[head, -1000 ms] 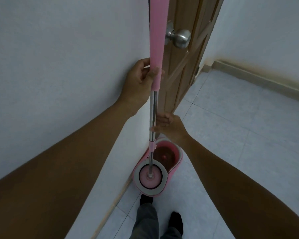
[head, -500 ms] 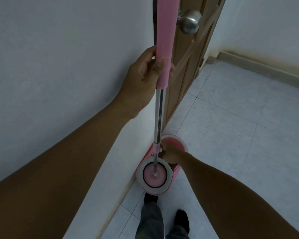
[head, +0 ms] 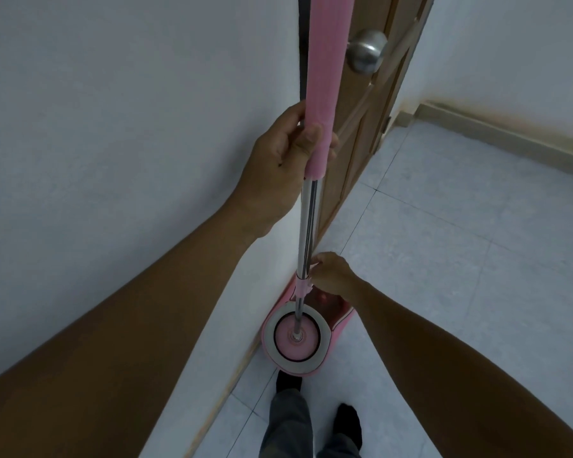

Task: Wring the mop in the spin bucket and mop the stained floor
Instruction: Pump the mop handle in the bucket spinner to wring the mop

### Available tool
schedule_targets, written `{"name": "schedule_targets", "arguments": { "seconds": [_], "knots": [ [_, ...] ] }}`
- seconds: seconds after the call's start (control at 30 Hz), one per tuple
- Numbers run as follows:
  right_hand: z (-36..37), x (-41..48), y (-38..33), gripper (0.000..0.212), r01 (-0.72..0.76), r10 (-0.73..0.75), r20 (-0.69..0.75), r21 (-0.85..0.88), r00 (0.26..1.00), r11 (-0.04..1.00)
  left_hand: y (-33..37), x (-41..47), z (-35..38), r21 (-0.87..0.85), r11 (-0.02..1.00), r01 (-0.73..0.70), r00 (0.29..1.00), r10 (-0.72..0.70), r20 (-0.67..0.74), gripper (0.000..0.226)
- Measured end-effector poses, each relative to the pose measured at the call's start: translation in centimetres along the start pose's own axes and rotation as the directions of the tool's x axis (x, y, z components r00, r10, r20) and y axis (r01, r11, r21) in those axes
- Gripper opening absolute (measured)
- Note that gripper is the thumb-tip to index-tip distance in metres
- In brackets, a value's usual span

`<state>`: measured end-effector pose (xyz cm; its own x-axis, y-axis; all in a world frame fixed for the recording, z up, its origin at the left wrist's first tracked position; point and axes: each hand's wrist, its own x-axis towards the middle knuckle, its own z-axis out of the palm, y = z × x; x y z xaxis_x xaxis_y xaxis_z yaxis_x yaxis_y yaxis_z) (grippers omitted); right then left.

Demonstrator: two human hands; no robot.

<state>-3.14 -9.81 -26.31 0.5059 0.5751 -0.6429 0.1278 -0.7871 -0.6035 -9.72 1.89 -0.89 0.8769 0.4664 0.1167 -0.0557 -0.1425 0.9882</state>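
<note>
A mop stands upright with its pink head point(head: 297, 338) seated in the round spinner basket of a pink spin bucket point(head: 334, 328) on the floor by the wall. My left hand point(head: 286, 153) is closed around the lower end of the pink grip point(head: 325, 81) of the mop handle. Below it the bare steel shaft point(head: 308, 226) runs down to a pink collar point(head: 301, 287). My right hand point(head: 331, 272) reaches down to that collar, fingers pinched on the small lever at its side. The bucket's far compartment is mostly hidden behind this hand.
A white wall point(head: 129, 160) runs along the left. A brown wooden door point(head: 364, 127) with a metal knob point(head: 368, 56) stands just behind the mop. Pale tiled floor point(head: 460, 276) spreads to the right, with a skirting board point(head: 510, 133) at the far wall. My feet point(head: 318, 401) stand just before the bucket.
My right hand slid down the steel shaft from mid-height to the pink collar just above the bucket. The left hand kept its hold on the pink grip. The view shifted slightly.
</note>
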Motion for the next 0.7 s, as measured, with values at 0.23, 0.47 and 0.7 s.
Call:
{"name": "schedule_targets", "arguments": {
  "seconds": [0.23, 0.47, 0.7],
  "knots": [
    [-0.5, -5.0, -2.0, 0.037, 0.032, -0.054, 0.12, 0.175, 0.991, 0.984, 0.1, -0.2, -0.1, 0.016, 0.999, 0.05, 0.999, -0.05, -0.021, 0.036],
    [-3.3, -9.5, -5.7, 0.028, 0.364, -0.314, -0.201, 0.309, 0.928, 0.879, 1.5, -1.8, 0.2, 0.105, 0.99, 0.093, 0.995, -0.088, -0.051, 0.041],
    [-6.7, -14.5, -9.7, 0.027, 0.556, -0.501, -0.264, 0.206, 0.824, 0.805, 4.4, -5.0, -0.1, 0.26, 0.956, 0.136, 0.99, -0.121, -0.074, 0.043]
  ]
}}
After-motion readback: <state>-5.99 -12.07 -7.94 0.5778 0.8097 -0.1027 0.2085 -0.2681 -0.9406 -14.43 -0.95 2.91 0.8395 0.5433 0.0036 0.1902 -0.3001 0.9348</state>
